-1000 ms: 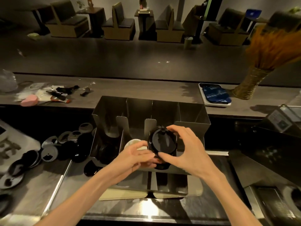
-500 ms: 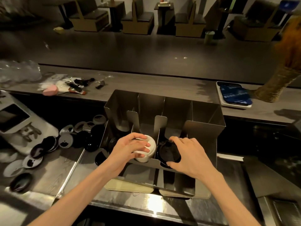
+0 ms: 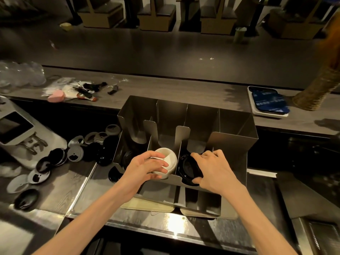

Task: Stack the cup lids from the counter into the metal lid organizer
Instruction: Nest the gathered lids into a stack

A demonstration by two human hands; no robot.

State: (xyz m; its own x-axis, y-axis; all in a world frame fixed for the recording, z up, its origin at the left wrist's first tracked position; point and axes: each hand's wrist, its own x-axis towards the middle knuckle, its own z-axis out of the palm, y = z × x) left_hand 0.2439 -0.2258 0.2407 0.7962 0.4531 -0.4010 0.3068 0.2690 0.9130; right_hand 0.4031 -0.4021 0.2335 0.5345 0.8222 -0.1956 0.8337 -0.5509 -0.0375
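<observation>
The right hand (image 3: pixel 215 170) curls its fingers and thumb round a stack of black lids (image 3: pixel 189 169), now sunk low in the third compartment of the metal lid organizer (image 3: pixel 233 144); a second ago the same hand held it up at the slot's mouth. The left hand (image 3: pixel 145 167), which then steadied the black stack, has shifted to the white lids (image 3: pixel 168 160) in the second compartment, fingers wrapped over their near side. More dark lids seem to sit in the first compartment, though shadow hides them. The rightmost compartment looks open, and the dividers rise well above both hands. Loose lids (image 3: pixel 73 155), black and grey, lie scattered on the counter (image 3: pixel 60 190) left of the organizer, some touching its left wall.
</observation>
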